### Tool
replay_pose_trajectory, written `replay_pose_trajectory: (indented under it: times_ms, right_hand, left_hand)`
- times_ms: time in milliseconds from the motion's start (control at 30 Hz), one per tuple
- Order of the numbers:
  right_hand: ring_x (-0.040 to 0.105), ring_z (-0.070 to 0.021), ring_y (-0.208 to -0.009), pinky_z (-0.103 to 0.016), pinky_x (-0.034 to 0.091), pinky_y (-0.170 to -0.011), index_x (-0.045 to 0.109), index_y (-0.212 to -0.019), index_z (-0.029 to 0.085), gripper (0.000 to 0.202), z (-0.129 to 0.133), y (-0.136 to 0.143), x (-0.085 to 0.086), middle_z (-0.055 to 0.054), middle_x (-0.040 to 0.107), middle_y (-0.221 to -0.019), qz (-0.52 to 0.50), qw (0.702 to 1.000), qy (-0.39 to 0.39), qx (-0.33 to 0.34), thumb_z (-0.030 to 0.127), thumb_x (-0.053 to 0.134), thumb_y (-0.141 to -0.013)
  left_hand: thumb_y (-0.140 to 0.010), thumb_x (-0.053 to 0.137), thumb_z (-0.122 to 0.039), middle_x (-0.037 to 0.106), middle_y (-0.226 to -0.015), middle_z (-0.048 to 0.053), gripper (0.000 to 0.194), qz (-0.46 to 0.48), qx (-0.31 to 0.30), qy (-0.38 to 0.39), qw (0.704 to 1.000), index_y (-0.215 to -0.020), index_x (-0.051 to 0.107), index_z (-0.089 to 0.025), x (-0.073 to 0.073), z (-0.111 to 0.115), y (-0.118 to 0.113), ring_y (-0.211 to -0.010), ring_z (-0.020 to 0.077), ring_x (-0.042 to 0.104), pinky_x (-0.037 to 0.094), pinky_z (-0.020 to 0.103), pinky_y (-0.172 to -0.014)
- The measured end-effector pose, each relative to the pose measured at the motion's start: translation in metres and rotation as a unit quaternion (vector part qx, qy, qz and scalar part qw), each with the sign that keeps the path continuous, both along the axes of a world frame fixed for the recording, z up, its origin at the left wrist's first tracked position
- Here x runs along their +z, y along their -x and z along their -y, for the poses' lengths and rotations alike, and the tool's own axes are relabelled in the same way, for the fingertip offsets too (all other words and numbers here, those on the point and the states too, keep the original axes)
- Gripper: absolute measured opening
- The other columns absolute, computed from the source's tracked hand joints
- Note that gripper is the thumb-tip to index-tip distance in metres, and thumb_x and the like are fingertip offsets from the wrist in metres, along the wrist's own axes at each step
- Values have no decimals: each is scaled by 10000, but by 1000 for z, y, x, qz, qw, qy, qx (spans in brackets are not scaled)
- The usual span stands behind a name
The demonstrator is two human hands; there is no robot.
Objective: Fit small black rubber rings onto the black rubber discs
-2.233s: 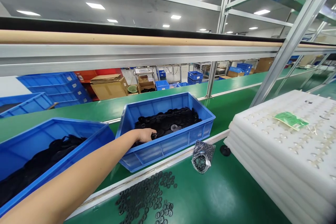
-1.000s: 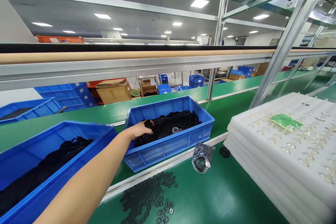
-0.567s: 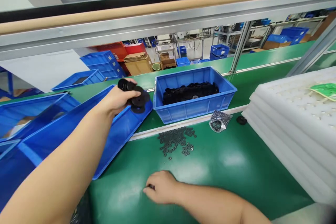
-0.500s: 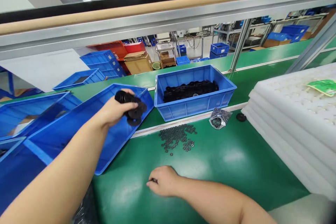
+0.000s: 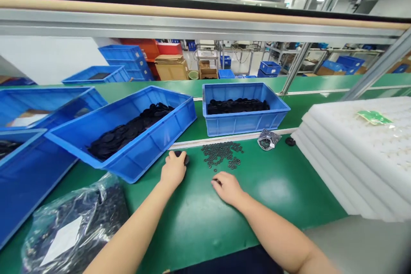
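Observation:
My left hand (image 5: 174, 168) is closed around several black discs (image 5: 186, 159), low over the green tabletop in front of the tilted blue bin (image 5: 154, 135). That bin holds a heap of similar black discs (image 5: 128, 133). To the right, my right hand (image 5: 227, 187) is curled with its fingertips together on a small dark piece (image 5: 217, 181), its exact kind partly hidden. Just beyond it, many small black rings (image 5: 221, 152) lie spread on the table. A second blue bin (image 5: 247, 123) with black discs (image 5: 237, 106) stands behind the rings.
A small clear bag (image 5: 268, 140) and one black disc (image 5: 290, 141) lie near the stacked white foam sheets (image 5: 334, 167) at right. A large plastic bag of dark parts (image 5: 80, 222) sits at front left. More blue bins (image 5: 48, 107) stand at far left.
My left hand has come down and right from over the tilted bin to the tabletop, still holding discs. My right hand has moved nearer the rings. The camera view has shifted.

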State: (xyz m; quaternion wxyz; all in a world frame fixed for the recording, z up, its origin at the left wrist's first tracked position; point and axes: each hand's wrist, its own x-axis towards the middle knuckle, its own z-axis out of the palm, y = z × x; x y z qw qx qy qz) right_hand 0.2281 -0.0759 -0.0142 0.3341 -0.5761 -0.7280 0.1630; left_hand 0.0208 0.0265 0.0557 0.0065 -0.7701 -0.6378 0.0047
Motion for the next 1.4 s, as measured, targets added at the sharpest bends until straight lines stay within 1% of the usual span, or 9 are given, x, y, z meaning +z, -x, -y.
replay_pose_trajectory:
  times_ms: [200, 367, 533, 700, 900, 1067, 1200, 1333, 1400]
  right_hand:
    - [618, -210, -831, -329, 512, -776, 680, -1005, 163, 254, -11, -58, -1, -98, 659, -910, 7, 977, -90, -191, 322, 502, -919]
    - [598, -268, -939, -407, 491, -864, 668, -1053, 137, 302, -23, -80, -12, -139, 653, -983, 81, 964, -80, -242, 337, 508, -893]
    - [608, -233, -887, -358, 479, -844, 683, -980, 154, 253, -24, -81, -11, -107, 655, -932, 81, 970, -44, -224, 298, 490, -903]
    - [614, -208, -812, -316, 473, -776, 674, -859, 180, 158, -31, -84, -1, -69, 648, -835, 44, 972, -2, -231, 240, 528, -858]
    - [629, -207, -744, -311, 475, -718, 668, -842, 173, 128, -48, -81, 15, -77, 679, -797, 22, 968, 16, -251, 237, 558, -859]
    - [641, -175, -760, -290, 499, -757, 698, -945, 181, 170, -54, -32, 24, -57, 704, -856, -57, 987, -25, -148, 253, 558, -881]
    - [616, -157, -730, -273, 500, -732, 704, -952, 180, 146, -42, 10, 14, -44, 672, -832, -72, 996, -19, -40, 173, 599, -851]
    - [626, -183, -844, -286, 504, -786, 706, -955, 199, 130, -27, 17, 3, -54, 665, -886, 24, 999, 15, 43, 156, 625, -863]
    - [626, -199, -875, -302, 507, -808, 708, -962, 203, 126, -26, 12, 1, -64, 662, -907, 64, 997, 21, 39, 167, 624, -876]
  left_hand:
    - [-904, 523, -512, 465, -1135, 190, 471, 54, 32, -27, 998, -1247, 511, -190, -8, 3, 3, -1039, 338, 530, 517, 367, -693]
    - [-886, 522, -587, 495, -1107, 193, 593, 78, 21, -53, 995, -1254, 500, -123, -22, 2, 20, -1024, 340, 550, 504, 400, -774]
    - [-950, 414, -505, 537, -1143, 208, 519, 138, 18, -95, 986, -1267, 470, -98, -35, 6, 29, -1077, 344, 550, 444, 488, -917]
    - [-963, 304, -259, 599, -1150, 187, 336, 235, 11, -145, 961, -1198, 494, -112, -38, 4, 27, -1136, 305, 561, 337, 510, -1077]
    - [-927, 292, -180, 641, -1175, 214, 423, 345, 20, -121, 931, -1289, 489, -79, -42, -4, 20, -1135, 297, 615, 465, 431, -980]
    - [-948, 337, -240, 625, -1287, 208, 453, 400, 41, -126, 907, -1340, 508, -90, -50, -3, -1, -1219, 290, 596, 442, 435, -1050]
    - [-954, 348, -256, 648, -1268, 179, 424, 414, 41, -147, 897, -1281, 580, -119, -50, -2, -16, -1224, 281, 596, 431, 434, -1075]
    - [-963, 318, -263, 676, -1181, 166, 412, 385, 41, -166, 907, -1206, 624, -133, -49, -3, -11, -1144, 284, 609, 436, 448, -1041]
    - [-968, 317, -295, 670, -1139, 180, 414, 366, 47, -170, 914, -1174, 631, -122, -47, -3, -2, -1114, 294, 593, 429, 449, -1021]
